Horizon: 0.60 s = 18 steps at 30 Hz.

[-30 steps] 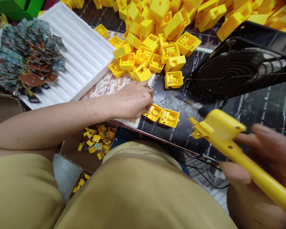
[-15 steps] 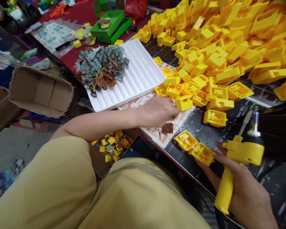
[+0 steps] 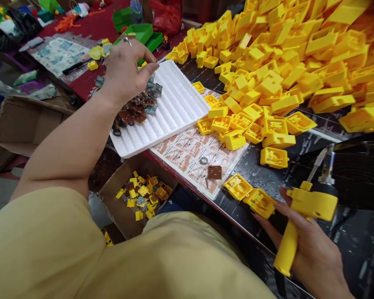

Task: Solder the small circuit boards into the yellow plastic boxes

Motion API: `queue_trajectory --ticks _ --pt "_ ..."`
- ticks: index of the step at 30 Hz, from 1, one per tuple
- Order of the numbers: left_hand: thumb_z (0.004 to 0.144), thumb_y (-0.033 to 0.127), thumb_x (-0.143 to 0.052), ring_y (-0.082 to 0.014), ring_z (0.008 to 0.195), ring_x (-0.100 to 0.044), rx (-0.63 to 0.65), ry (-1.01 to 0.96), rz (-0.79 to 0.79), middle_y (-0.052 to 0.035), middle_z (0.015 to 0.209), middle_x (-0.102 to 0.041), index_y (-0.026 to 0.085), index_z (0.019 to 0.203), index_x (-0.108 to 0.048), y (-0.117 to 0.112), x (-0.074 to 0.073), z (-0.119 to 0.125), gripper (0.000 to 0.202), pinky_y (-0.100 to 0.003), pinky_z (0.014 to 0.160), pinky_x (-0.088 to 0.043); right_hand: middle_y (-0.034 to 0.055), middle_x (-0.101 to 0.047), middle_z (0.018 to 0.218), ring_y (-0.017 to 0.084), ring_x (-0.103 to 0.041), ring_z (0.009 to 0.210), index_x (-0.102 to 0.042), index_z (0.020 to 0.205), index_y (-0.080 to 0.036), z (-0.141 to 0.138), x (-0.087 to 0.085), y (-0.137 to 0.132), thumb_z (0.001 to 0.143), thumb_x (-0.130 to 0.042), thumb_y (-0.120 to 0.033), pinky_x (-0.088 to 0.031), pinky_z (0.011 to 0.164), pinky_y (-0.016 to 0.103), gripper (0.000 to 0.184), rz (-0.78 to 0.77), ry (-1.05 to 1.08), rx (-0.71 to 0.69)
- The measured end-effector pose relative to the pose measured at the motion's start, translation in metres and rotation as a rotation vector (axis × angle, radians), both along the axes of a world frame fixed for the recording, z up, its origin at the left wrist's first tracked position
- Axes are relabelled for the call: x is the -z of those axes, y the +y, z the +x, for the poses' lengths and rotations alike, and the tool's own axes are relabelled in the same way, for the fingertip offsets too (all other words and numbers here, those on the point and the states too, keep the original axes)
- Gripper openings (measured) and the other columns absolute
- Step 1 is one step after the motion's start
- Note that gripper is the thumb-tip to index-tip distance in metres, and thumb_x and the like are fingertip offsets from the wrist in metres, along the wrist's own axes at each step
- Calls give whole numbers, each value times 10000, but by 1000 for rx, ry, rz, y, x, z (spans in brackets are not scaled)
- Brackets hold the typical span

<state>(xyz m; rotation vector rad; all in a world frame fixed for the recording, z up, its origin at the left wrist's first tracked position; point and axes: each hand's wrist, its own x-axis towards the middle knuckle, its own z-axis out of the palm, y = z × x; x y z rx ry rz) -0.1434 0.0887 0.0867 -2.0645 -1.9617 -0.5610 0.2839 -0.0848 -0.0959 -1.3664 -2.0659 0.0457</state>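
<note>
My left hand (image 3: 124, 66) hovers over a heap of small circuit boards (image 3: 137, 106) on a white ribbed tray (image 3: 174, 108), its fingers curled in a pinch; what they hold is hidden. My right hand (image 3: 311, 253) grips a yellow soldering gun (image 3: 302, 216) by its handle, and its fingertips touch a yellow plastic housing (image 3: 260, 202) at the table's near edge. A second housing (image 3: 238, 186) lies beside it. A loose brown board (image 3: 215, 172) and a small round part (image 3: 203, 160) rest on a printed sheet (image 3: 187, 153).
A huge pile of yellow housings (image 3: 283, 62) fills the back right. A black fan (image 3: 358, 166) sits at the right. A cardboard box (image 3: 137, 195) of yellow scraps stands below the table edge, another empty box (image 3: 28, 124) at left. Green trays (image 3: 143, 33) lie far back.
My left hand has left the printed sheet and risen back-left to the circuit board heap, leaving the brown board behind. My right hand with the soldering gun has stayed by the near housing.
</note>
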Motion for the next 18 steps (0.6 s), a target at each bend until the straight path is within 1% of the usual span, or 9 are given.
queue_trajectory --ticks 1,3,5,7,8,10,13,15,18 --pt "931 293 -637 -171 1064 -577 -8 15 -56 -59 1157 -723 114 1062 -732 0 -2 1 241 -347 1032 -401 89 -706 1181 294 -709 1037 -598 1148 -293 0 -2 0 847 -721 -400 -630 783 400 342 29 -20 -28" --pt "916 260 -652 -204 1124 -530 -64 130 -201 -57 1219 -700 142 1098 -726 7 2 -1 230 -401 1058 -368 126 -696 1195 305 -718 1000 -551 1252 -263 -1 -6 2 865 -705 -399 -627 741 403 438 104 -78 -89" --pt "898 220 -673 -220 1223 -430 -130 227 -290 -48 1361 -625 162 1176 -688 25 15 -6 284 -461 1102 -297 153 -698 1176 307 -730 926 -507 1328 -232 -4 -9 3 889 -678 -400 -613 660 393 501 183 -112 -114" --pt "880 199 -703 -195 1282 -322 -158 236 -326 -6 1506 -500 186 1252 -629 50 30 -9 379 -483 1138 -219 149 -704 1159 299 -736 875 -501 1341 -234 -6 -9 3 905 -657 -400 -598 612 380 492 203 -111 -91" --pt "866 197 -725 -174 1277 -292 -170 218 -347 14 1534 -463 188 1248 -619 63 37 -10 397 -480 1149 -187 143 -705 1158 295 -737 865 -508 1335 -242 -6 -8 3 908 -651 -406 -594 603 375 479 199 -104 -74" --pt "815 205 -787 -151 1211 -300 -206 192 -391 17 1457 -536 160 1119 -660 84 47 -10 333 -477 1149 -156 130 -699 1186 290 -737 890 -512 1332 -259 -6 -5 1 904 -654 -398 -595 609 368 472 172 -100 -50" --pt "758 214 -838 -140 1035 -357 -248 184 -389 -4 1135 -690 129 864 -692 96 49 -11 200 -460 1133 -152 108 -681 1254 272 -732 937 -485 1364 -281 -3 0 -3 877 -685 -317 -592 617 349 528 151 -93 -59" --pt "789 217 -811 -132 935 -355 -227 131 -277 -6 1001 -701 115 852 -697 91 43 -15 166 -423 1128 -158 105 -664 1292 265 -729 958 -487 1361 -280 -2 2 -5 864 -691 -277 -590 632 343 537 147 -89 -68" --pt "892 262 -709 -128 875 -349 -154 -15 -108 17 929 -703 99 969 -688 78 28 -26 182 -366 1077 -239 126 -650 1310 280 -714 1023 -505 1337 -248 -3 2 -3 872 -689 -288 -598 701 358 501 163 -80 -70"
